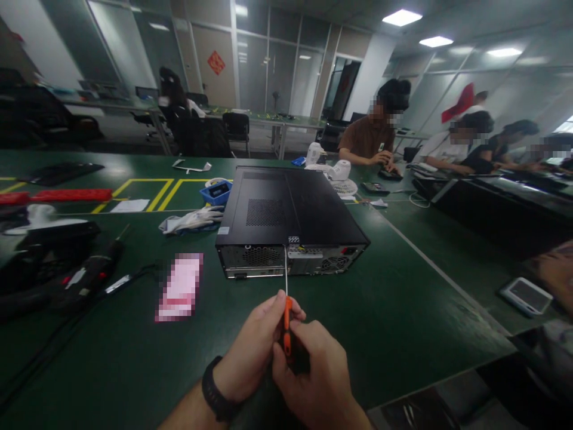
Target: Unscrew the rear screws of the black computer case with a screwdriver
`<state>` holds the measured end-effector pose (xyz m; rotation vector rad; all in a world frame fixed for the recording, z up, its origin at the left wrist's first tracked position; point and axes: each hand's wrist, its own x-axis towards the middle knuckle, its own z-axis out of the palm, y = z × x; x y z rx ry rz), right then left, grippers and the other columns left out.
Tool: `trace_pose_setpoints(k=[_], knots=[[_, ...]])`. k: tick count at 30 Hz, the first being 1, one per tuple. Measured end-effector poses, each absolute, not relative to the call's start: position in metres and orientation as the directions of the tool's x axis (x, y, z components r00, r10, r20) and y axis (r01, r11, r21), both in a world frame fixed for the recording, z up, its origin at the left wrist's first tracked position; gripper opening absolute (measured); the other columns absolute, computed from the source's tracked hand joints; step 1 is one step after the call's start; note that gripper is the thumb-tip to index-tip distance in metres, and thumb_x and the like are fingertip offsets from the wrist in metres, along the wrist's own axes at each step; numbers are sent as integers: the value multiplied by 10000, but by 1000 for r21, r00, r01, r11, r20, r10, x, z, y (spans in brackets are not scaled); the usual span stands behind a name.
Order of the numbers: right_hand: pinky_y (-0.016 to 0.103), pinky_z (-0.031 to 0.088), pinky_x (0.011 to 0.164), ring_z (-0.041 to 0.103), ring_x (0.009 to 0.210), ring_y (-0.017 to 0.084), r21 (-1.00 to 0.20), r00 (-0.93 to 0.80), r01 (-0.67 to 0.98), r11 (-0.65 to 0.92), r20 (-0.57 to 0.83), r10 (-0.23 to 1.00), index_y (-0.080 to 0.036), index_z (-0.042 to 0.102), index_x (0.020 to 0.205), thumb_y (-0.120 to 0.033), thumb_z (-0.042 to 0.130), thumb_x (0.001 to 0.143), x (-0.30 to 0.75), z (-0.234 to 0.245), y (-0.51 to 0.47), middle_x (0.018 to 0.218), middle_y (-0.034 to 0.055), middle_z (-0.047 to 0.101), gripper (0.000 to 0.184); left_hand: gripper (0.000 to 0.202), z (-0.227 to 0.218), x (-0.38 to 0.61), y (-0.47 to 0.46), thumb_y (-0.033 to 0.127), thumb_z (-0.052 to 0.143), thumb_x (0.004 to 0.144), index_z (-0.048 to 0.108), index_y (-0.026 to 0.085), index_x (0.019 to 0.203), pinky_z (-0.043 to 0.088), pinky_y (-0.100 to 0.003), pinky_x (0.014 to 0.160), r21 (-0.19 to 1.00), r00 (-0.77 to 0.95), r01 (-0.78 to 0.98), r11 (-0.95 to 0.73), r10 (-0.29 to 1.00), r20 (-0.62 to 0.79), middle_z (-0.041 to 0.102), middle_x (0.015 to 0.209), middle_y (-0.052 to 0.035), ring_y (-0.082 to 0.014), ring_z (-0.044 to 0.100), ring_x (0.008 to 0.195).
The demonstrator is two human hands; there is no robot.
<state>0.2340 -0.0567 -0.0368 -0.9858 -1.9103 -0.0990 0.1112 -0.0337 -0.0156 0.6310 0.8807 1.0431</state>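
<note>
A black desktop computer case [308, 206] lies flat on the green table, its rear panel with vents and a fan grille facing me. An orange-handled screwdriver [287, 325] points away from me, and its long shaft reaches the top edge of that panel near the middle. My left hand [255, 340], with a dark band on the wrist, closes its fingers round the front of the handle. Behind it my right hand [320, 367] grips the rear of the handle between thumb and fingers. Whatever the tip touches is too small to make out.
Left of the case lie white work gloves [192, 220], a blue tray [217, 192], a pixelated pink item [179, 286] and a black power screwdriver [92, 275]. White fan parts [340, 173] stand behind the case. Other people sit at the right, near a small grey device [527, 297].
</note>
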Motion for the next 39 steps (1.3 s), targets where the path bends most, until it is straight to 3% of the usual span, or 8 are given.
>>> trace_pose_setpoints(k=[7,12,16,18,22,30,34,39], knots=[[301,578,612,685,709,188,-355,-165,661,661,791,589,-217,556,1189,-150,572,917,238,-25,-62,868,59,715,281,480,-13,102,-32,607,596,910,719,144,946,458,-311,807,862,158,-400,311,950,-269,703,910,-80,-186,617,843],[304,578,656,697,756,189,-369,-128,687,626,787,603,-198,563,1199,-145,486,962,243,-26,-63,898,75,713,254,214,-3,81,-19,405,715,881,708,206,959,450,-320,877,992,-207,61,-107,971,118,711,954,-67,-216,633,933],[281,560,641,689,725,172,-377,-91,706,600,792,604,-183,580,1181,-223,425,1023,244,-29,-61,877,64,702,225,256,4,71,4,299,715,870,683,232,1116,430,-420,1042,732,-175,524,-436,785,594,715,1149,-83,-271,625,1134],[273,560,666,697,760,168,-394,-68,698,598,795,603,-181,585,1198,-247,410,1043,245,-30,-60,910,66,711,244,336,1,68,22,272,666,906,629,211,1234,393,-470,1114,542,-22,684,-488,729,685,692,1286,-110,-281,583,1275],[256,537,651,671,756,150,-508,-43,611,607,744,667,-204,609,1241,-268,400,1060,248,-32,-62,913,45,693,284,452,-11,68,53,289,660,924,572,172,1351,287,-533,1204,306,158,820,-484,705,692,636,1433,-128,-305,485,1424],[263,518,581,615,729,153,-774,85,427,467,549,832,-220,603,1298,-343,337,1082,245,-46,-76,991,77,641,364,333,-25,75,65,293,628,957,645,204,1277,384,-499,1103,251,124,867,-430,674,729,700,1362,-81,-266,601,1318],[281,565,653,658,781,165,-727,100,509,461,582,807,-226,579,1288,-415,441,1051,237,-40,-73,991,64,654,333,324,-24,74,65,293,639,952,657,202,1263,393,-493,1090,249,126,866,-434,669,732,704,1355,-83,-266,614,1303],[259,583,710,703,854,164,-578,53,649,495,683,729,-217,580,1216,-271,505,1012,233,-33,-66,999,63,688,224,325,-23,74,65,290,639,953,659,196,1263,400,-494,1083,245,129,866,-435,669,732,706,1351,-86,-266,616,1301]])
